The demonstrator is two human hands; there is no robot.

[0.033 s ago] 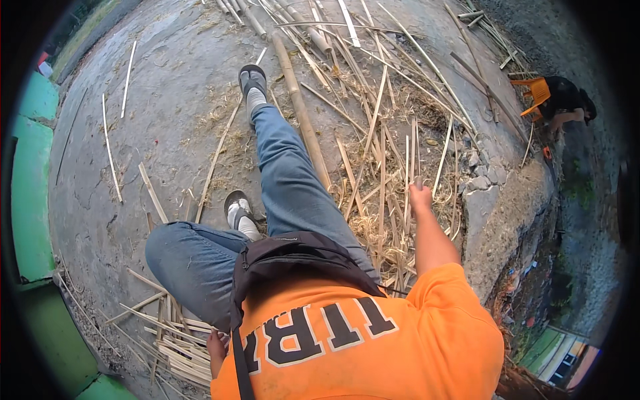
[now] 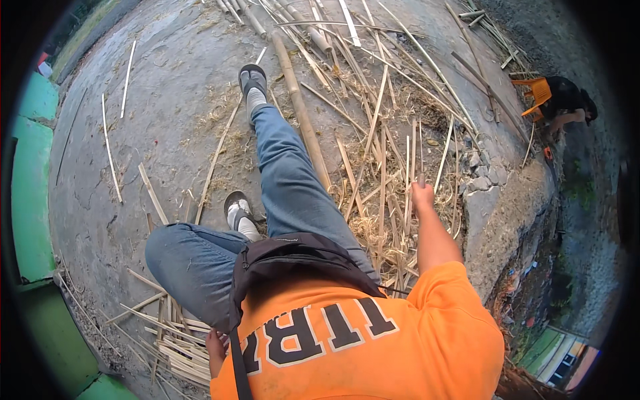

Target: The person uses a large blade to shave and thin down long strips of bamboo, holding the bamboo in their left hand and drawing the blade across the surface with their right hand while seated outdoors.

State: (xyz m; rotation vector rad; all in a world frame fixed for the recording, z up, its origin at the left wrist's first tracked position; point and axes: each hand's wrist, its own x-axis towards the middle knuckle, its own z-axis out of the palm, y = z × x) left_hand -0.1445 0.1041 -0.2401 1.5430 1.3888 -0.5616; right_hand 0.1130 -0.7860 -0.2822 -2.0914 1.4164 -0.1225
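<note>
My right hand (image 2: 422, 195) is reached forward at the right, low over split bamboo. Its fingers are closed around what looks like a thin bamboo strip (image 2: 421, 150) that rises from the fist; the grip itself is small and partly hidden. Around it lie long bamboo pieces (image 2: 382, 200) and curly shavings. My left hand (image 2: 216, 350) is down by my left side, partly covered by my orange shirt, and its fingers cannot be made out clearly. It is close to a pile of pale, narrow bamboo strips (image 2: 180, 357).
A thick bamboo pole (image 2: 300, 113) lies along my stretched leg. Further poles and strips spread out ahead. Broken concrete (image 2: 483, 180) edges a drop at the right, beyond which a person in black (image 2: 567, 100) sits on an orange chair (image 2: 533, 90). Green panels (image 2: 33, 193) stand at the left.
My right hand has shifted very slightly to the right, and the thin strip at it has moved the same way. The left hand looks unchanged.
</note>
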